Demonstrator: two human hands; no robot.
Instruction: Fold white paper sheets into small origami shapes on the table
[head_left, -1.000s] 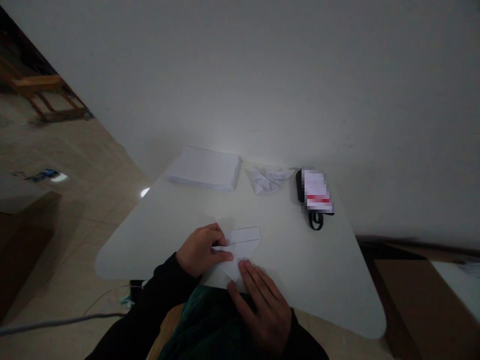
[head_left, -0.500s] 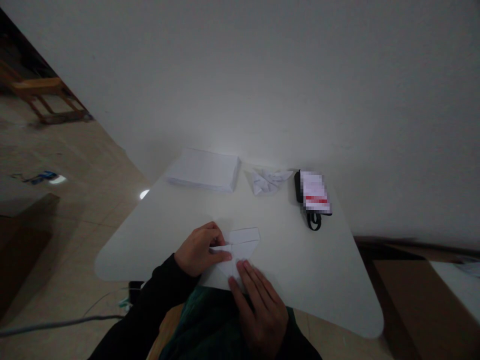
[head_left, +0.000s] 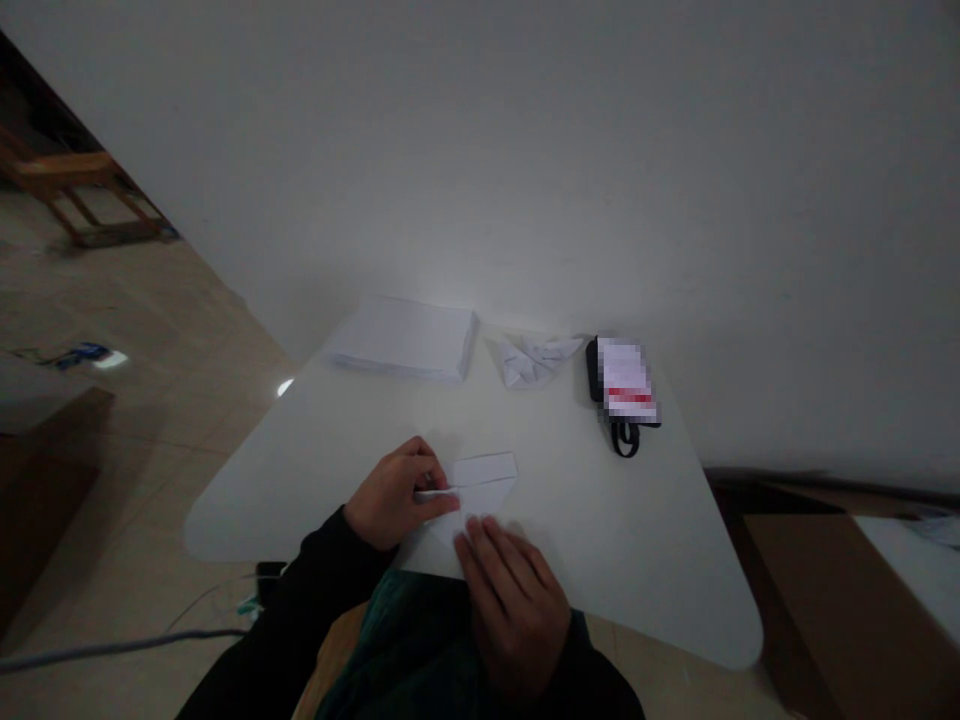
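Note:
A partly folded white paper lies on the white table near its front edge. My left hand rests on the paper's left side, fingers curled and pinched down on a fold. My right hand lies flat just in front, its stretched fingertips pressing the paper's lower point. Both sleeves are dark.
At the back of the table lie a stack of white paper, a finished folded paper piece and a black device with a label and strap. A wall stands right behind. Cardboard sits to the right, tiled floor and a cable to the left.
My right hand has slid slightly forward over the paper's lower point. My left hand stays pinched on the fold. The view has shifted a little.

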